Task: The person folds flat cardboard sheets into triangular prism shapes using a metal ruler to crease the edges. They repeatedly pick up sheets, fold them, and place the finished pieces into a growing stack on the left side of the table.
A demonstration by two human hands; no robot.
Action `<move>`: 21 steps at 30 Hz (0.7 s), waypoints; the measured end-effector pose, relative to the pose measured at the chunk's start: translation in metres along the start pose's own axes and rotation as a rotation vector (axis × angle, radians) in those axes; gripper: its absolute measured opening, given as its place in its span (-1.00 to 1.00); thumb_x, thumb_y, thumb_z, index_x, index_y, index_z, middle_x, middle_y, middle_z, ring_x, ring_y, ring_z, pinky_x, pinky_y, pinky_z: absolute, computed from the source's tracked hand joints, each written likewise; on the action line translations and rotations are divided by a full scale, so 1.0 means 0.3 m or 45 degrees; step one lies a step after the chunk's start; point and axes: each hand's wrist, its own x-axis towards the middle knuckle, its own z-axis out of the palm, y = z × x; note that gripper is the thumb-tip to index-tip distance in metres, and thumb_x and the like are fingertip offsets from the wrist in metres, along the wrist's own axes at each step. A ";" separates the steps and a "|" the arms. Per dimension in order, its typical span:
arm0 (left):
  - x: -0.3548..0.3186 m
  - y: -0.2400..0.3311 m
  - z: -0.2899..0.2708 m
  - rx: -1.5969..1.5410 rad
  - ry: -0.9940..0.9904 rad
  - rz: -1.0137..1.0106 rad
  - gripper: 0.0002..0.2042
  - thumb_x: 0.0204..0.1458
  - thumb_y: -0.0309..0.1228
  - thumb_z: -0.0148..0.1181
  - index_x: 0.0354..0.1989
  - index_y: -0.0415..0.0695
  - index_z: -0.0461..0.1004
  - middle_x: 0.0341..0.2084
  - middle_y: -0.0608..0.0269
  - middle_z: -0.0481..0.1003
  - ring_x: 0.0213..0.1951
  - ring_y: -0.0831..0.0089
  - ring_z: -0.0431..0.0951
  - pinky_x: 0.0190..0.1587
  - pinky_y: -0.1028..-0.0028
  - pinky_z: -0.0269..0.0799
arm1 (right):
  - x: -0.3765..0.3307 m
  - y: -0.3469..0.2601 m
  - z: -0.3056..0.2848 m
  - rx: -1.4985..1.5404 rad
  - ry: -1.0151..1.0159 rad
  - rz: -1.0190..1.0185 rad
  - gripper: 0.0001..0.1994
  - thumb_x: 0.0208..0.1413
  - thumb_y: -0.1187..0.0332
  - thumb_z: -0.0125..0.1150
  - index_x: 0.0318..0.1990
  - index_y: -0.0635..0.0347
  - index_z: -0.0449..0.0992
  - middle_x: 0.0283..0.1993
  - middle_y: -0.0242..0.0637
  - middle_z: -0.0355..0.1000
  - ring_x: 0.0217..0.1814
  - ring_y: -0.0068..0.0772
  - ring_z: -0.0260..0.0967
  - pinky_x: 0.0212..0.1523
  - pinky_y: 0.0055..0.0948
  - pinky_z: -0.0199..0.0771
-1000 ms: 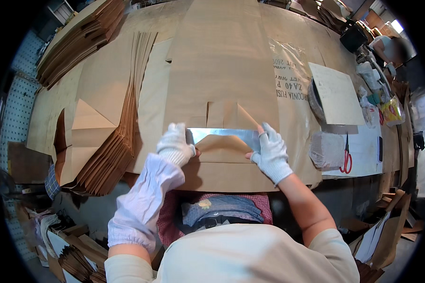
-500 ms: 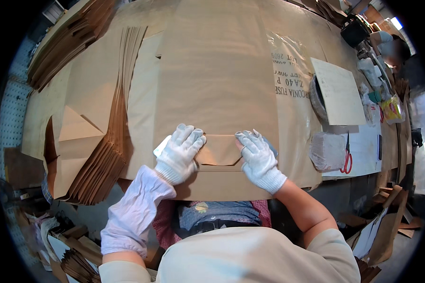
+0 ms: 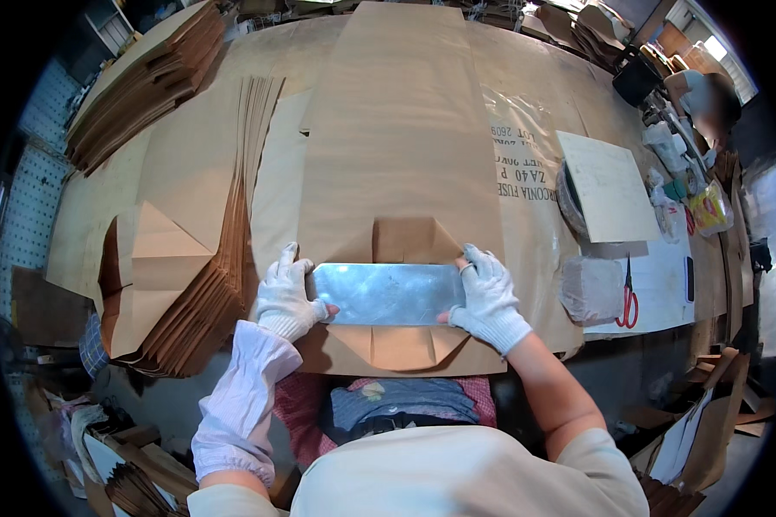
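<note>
A long brown paper bag lies lengthwise in front of me. Across its near end is a flat, shiny rectangular metal plate. My left hand, in a white glove with a bare thumb tip, grips the plate's left end. At the right end, my right hand, gloved the same way, holds it with the thumb at the near corner. Folded paper flaps stand out beyond the plate, a far flap and a near flap. The plate hides the paper under it.
To the left lie a fanned stack of folded brown bags and a farther paper stack. Rightward are a pale board, a plastic-wrapped block, red-handled scissors and a phone. Another person is at the far right.
The folded flap my hands pressed on has opened out to far and near sides. The metal plate now lies exposed between my hands, which have moved apart to its ends.
</note>
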 end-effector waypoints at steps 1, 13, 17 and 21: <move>0.014 0.029 -0.037 0.004 -0.133 -0.055 -0.49 -0.22 -0.13 0.57 -0.08 -0.11 0.65 0.49 0.09 0.11 0.28 0.10 0.40 0.31 0.23 0.38 | 0.012 0.019 -0.005 0.101 -0.089 0.126 -0.22 -0.44 0.05 0.72 0.00 0.25 0.56 0.13 -0.03 0.49 0.06 0.00 0.50 0.12 -0.17 0.52; -0.052 -0.086 0.004 -1.021 -0.033 -0.421 -0.85 0.14 -0.33 0.29 -0.21 -0.12 0.59 -0.30 0.23 0.60 -0.20 0.40 0.58 -0.08 0.36 0.49 | -0.138 0.152 0.059 0.348 0.023 0.144 -0.51 -0.01 0.30 0.38 0.12 0.25 0.52 0.08 -0.01 0.52 0.06 0.16 0.46 0.10 0.00 0.49; 0.014 -0.059 -0.379 -0.950 0.306 0.080 -0.93 0.11 -0.46 0.27 -0.25 -0.12 0.60 -0.44 0.26 0.60 -0.33 0.47 0.59 -0.24 0.44 0.48 | -0.028 0.007 0.027 0.269 -0.150 0.302 -0.79 0.04 0.43 0.32 -0.17 0.28 0.50 -0.31 -0.09 0.51 -0.26 -0.01 0.50 -0.18 -0.15 0.50; 0.045 -0.312 -0.648 -0.232 1.125 0.516 -0.80 0.01 -0.58 0.23 -0.26 0.05 0.63 -0.37 0.22 0.63 -0.29 0.15 0.62 -0.18 0.27 0.57 | 0.245 -0.279 0.004 1.202 -0.153 0.458 -0.85 0.22 0.54 0.19 -0.38 0.22 0.35 -0.56 -0.48 0.27 -0.53 -0.69 0.24 -0.51 -0.52 0.30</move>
